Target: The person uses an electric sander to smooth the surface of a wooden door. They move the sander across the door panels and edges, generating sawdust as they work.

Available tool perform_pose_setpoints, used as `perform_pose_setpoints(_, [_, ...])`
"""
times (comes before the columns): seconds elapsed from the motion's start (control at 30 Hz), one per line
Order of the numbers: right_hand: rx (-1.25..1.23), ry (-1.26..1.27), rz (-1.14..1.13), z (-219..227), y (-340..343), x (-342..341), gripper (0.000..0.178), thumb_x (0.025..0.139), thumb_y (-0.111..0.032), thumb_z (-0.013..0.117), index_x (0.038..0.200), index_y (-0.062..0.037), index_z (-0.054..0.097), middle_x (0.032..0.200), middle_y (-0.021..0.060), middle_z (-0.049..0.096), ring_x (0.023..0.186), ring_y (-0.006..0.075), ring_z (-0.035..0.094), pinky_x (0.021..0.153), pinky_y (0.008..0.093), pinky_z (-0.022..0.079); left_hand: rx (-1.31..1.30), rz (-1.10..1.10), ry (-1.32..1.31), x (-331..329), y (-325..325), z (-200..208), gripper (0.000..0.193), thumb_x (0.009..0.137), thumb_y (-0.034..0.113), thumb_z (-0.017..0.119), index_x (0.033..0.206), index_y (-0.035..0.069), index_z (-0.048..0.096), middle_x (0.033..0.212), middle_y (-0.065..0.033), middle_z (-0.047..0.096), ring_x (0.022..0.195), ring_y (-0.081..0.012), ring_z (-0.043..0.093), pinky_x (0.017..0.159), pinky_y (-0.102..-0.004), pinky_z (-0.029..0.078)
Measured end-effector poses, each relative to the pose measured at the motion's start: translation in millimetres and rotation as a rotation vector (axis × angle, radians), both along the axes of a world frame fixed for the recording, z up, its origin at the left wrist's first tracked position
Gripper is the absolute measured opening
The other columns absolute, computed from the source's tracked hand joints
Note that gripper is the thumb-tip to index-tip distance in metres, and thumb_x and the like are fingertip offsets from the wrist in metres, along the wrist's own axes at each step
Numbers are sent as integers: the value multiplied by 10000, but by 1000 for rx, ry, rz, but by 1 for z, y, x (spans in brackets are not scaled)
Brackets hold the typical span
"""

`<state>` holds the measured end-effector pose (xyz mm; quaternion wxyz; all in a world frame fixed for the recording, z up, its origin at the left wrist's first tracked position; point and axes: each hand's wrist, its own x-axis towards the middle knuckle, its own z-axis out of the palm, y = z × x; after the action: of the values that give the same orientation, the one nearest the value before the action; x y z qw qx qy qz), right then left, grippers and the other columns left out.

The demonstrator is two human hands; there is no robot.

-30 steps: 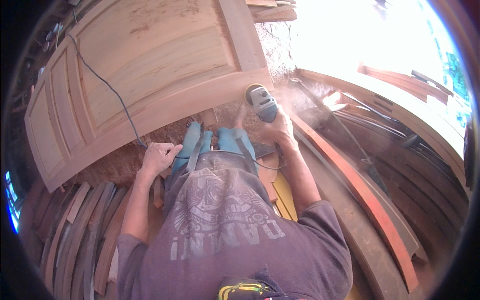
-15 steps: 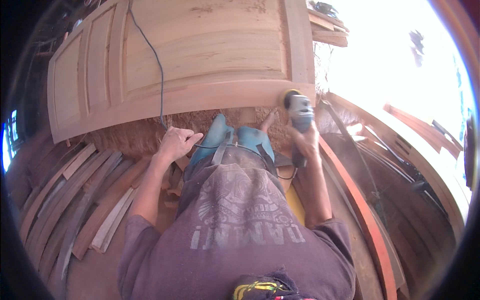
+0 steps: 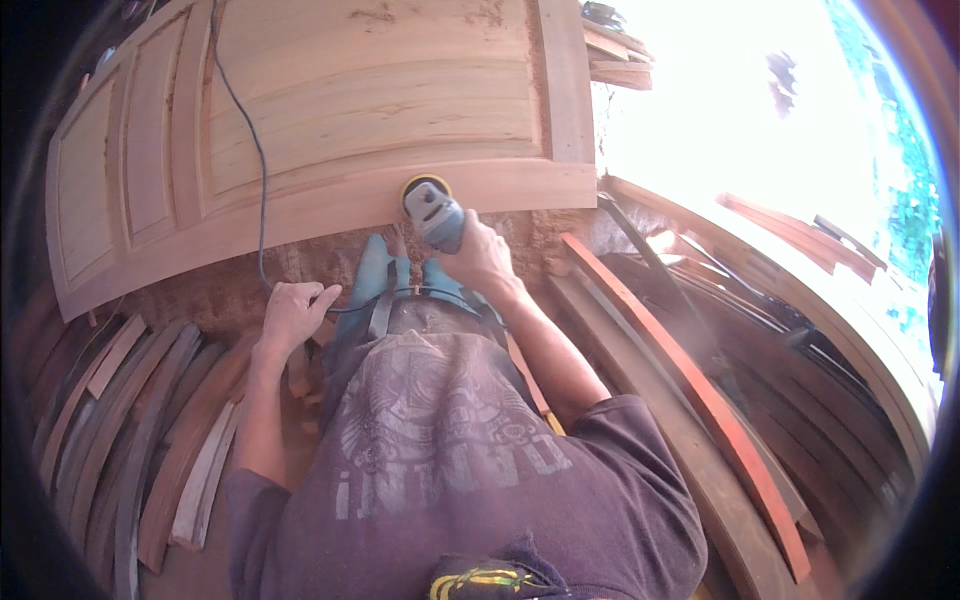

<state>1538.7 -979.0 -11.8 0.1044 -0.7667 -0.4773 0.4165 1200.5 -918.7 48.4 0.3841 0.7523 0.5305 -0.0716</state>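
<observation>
My right hand (image 3: 482, 255) is wrapped round the body of a grey-blue angle grinder (image 3: 434, 212) with a yellow-edged disc. The disc lies against the near rail of a panelled wooden door (image 3: 370, 100), right of its middle. My left hand (image 3: 293, 312) is closed on a dark power cord (image 3: 262, 180), off the door's near edge. From that hand the cord runs up over the door one way and across my lap the other. My fingers hide the part they grip.
Long wooden strips (image 3: 150, 440) lie stacked at my left. On the right are a reddish board (image 3: 700, 420) and a long pale beam (image 3: 790, 270), with more timber between them. Short boards (image 3: 620, 72) sit beyond the door's right end. Bright light washes out the far right.
My right hand has carried the grinder leftward along the door's near rail, from near its right end. My left hand keeps its hold on the cord. The whole view has shifted slightly.
</observation>
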Motion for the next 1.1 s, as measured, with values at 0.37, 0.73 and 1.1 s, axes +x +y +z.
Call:
perform_pose_setpoints(0.37, [-98,-84,-326,40,-42,70,583,860,-317,827,1319,-27,612,1233,300,769,1205,501,731,1040,568,572,-100,-50,-52,29,15,12,542,1063,466,719,817,-15,746,745,-272,674,719,-469,700,682,-509,535])
perform_pose_setpoints(0.73, [-18,-79,-543,42,-64,126,688,809,-325,892,1376,-3,670,1211,281,799,1191,434,775,1016,502,597,-78,-162,-59,52,34,27,544,1065,467,714,794,-4,743,738,-258,674,713,-470,692,686,-507,540])
perform_pose_setpoints(1.1, [243,163,-622,30,-68,124,578,844,-255,933,1311,-2,706,1108,117,813,991,210,766,903,391,618,219,-60,-154,30,18,8,281,1032,341,789,1064,62,784,1079,-159,778,1089,-362,733,983,-481,534])
